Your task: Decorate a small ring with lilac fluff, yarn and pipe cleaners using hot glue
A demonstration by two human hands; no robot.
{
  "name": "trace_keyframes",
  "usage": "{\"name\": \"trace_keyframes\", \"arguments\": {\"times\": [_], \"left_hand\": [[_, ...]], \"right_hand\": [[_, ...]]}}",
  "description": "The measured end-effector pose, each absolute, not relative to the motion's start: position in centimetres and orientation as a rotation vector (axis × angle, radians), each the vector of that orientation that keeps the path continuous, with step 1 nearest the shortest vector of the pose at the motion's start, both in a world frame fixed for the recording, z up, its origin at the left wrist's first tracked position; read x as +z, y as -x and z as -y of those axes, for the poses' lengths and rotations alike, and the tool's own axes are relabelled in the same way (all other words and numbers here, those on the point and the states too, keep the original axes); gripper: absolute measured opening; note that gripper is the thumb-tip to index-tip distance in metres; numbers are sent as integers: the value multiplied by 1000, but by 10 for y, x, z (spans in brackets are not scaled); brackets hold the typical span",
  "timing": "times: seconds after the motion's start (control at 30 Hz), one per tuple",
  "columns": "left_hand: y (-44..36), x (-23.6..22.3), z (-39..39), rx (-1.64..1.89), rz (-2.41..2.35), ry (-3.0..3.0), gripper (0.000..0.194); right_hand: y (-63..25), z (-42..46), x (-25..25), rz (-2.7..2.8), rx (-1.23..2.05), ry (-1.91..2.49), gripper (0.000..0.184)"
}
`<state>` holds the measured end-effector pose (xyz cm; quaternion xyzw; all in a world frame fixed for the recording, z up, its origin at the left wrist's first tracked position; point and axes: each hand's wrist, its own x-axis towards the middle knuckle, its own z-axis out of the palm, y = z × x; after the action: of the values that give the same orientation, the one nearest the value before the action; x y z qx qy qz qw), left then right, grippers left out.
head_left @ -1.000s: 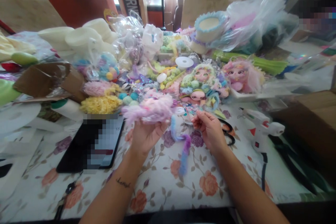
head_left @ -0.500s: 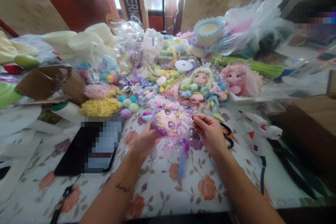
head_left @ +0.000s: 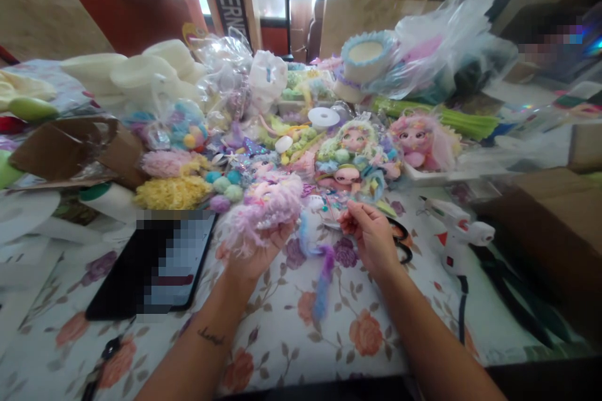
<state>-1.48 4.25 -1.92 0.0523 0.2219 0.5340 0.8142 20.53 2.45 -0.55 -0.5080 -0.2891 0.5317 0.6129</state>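
My left hand [head_left: 261, 250] is wrapped round a doll's head [head_left: 268, 200] with fluffy pink and lilac hair and beads along its edge. The doll is tipped so that its face is mostly turned away. To its right my right hand [head_left: 374, 235] hovers with thumb and forefinger pinched together; anything between them is too small to make out. Black scissor handles [head_left: 403, 250] show just beyond that hand. Between my hands a fuzzy purple-and-blue strip [head_left: 323, 282] lies on the flowered tablecloth [head_left: 268, 338].
A dark tablet [head_left: 122, 269] lies at left, near a cardboard box [head_left: 61, 150]. At right are a white glue gun [head_left: 463, 229] with its cord and another box [head_left: 531, 219]. Yarn, pompoms [head_left: 228, 188], a pink-haired doll [head_left: 418, 138] and plastic bags crowd the back.
My left hand has turned the doll's head and moved it left, so its face no longer points at me. My right hand stays pinched, now farther from the doll.
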Motion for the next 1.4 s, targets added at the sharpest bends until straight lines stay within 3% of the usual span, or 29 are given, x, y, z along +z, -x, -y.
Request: {"name": "trace_keyframes", "arguments": {"times": [0.27,0.53,0.8,1.0,1.23,1.4], "left_hand": [[-4,13,-47,1185,-569,82,66],[-5,0,-42,1010,-590,-38,48],[0,-9,-41,894,-491,-133,34],[3,-11,-39,867,-466,-143,33],[-1,-23,-31,1026,-618,-162,46],[4,-23,-29,1037,-607,-136,45]], "right_hand": [[-204,-22,-12,1010,1148,1257,25],[-192,-20,-9,952,1263,1115,45],[-187,-16,-3,807,1424,993,45],[-192,-17,1,590,1735,917,45],[-196,-21,-4,452,1746,849,36],[-196,-20,-2,445,1754,851,34]]}}
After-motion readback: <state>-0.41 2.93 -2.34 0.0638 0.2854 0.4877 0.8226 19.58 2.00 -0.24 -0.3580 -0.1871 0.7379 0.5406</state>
